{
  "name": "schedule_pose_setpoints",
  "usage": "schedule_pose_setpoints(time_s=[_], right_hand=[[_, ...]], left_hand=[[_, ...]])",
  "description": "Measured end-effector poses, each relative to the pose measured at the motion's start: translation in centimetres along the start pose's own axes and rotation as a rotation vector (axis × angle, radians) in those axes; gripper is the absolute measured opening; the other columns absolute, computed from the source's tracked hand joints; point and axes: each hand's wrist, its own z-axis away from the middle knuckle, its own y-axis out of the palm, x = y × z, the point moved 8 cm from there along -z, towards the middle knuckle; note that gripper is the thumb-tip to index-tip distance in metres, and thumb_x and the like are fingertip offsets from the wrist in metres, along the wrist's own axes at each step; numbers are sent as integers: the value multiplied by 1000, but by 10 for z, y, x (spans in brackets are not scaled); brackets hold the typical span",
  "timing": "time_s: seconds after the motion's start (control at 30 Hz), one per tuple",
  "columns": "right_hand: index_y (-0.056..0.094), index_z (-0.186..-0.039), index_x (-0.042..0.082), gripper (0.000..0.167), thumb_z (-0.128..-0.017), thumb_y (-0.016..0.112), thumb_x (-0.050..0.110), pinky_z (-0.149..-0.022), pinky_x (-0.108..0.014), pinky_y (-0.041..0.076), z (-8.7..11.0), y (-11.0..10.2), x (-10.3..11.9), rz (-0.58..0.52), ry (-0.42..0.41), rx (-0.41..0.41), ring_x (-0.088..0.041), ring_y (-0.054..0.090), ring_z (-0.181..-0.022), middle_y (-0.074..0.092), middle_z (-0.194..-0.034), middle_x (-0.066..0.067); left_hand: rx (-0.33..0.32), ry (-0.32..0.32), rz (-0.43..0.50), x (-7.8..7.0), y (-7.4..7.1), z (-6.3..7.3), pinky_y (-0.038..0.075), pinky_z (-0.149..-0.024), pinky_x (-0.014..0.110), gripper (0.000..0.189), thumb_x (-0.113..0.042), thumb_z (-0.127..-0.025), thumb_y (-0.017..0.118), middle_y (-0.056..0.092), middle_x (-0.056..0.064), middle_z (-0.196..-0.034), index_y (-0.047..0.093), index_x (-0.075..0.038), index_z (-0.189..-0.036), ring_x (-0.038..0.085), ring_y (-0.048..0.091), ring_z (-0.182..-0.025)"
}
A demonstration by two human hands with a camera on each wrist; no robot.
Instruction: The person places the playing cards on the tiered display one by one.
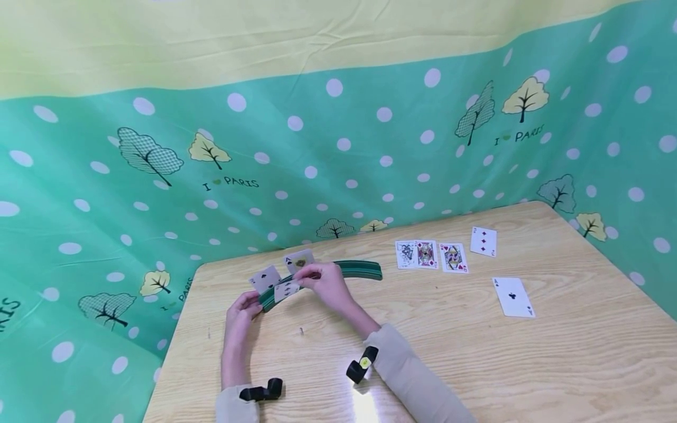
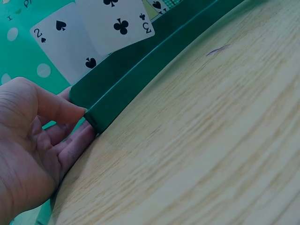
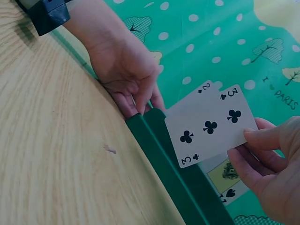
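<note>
A curved green card holder (image 1: 362,269) lies on the table, and my left hand (image 1: 244,305) pinches its near left end between thumb and fingers. In the right wrist view, my right hand (image 3: 276,164) pinches a three of clubs (image 3: 211,126) by one end, over the holder's slot. Standing in the holder behind it is a two of spades (image 2: 56,42), partly overlapped by the three. Farther along stands an ace of spades (image 1: 299,260), partly hidden by the three in the right wrist view.
Right of the holder, picture cards (image 1: 426,254) lie face up in a row on the wooden table (image 1: 423,335). A diamonds card (image 1: 483,241) lies beyond them, an ace of clubs (image 1: 513,296) nearer. A green dotted cloth (image 1: 296,176) hangs behind the table.
</note>
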Motion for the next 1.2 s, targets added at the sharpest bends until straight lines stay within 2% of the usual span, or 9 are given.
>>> schedule_pose_setpoints(time_s=[0.23,0.53,0.77,0.93,1.2], right_hand=[[81,-93,4,8,-89,77,-2,-68,-20,53,2,8,-3,-5,-15,26,-7,67,-83,77,-96,-5],[80,-95,4,8,-90,77,-1,-69,-19,53,3,11,-3,-2,-20,24,-7,67,-84,77,-97,-5],[81,-96,5,9,-90,77,-1,-71,-20,54,1,12,-5,4,-33,3,-8,68,-85,77,-97,-4],[81,-96,5,10,-90,77,-1,-72,-21,56,0,15,-5,24,-55,10,-9,69,-86,77,-96,-4],[81,-97,5,10,-90,76,-2,-70,-20,55,-1,15,-6,18,-55,-4,-8,68,-84,78,-97,-5]], left_hand=[[-12,12,11,-1,0,0,47,-85,12,37,11,-94,55,68,12,-120,54,13,-131,-4,59,-94],[-2,12,-13,-1,1,1,46,-86,12,39,10,-94,56,66,17,-126,54,13,-134,-4,58,-94],[0,9,-19,-1,0,0,46,-86,13,39,9,-95,56,66,16,-127,54,12,-134,-3,58,-95],[13,-3,0,0,1,0,46,-87,13,41,8,-97,54,63,19,-131,52,12,-137,-1,58,-98],[0,-3,23,0,0,-2,47,-87,13,37,10,-95,55,68,6,-117,55,11,-132,-1,59,-96]])
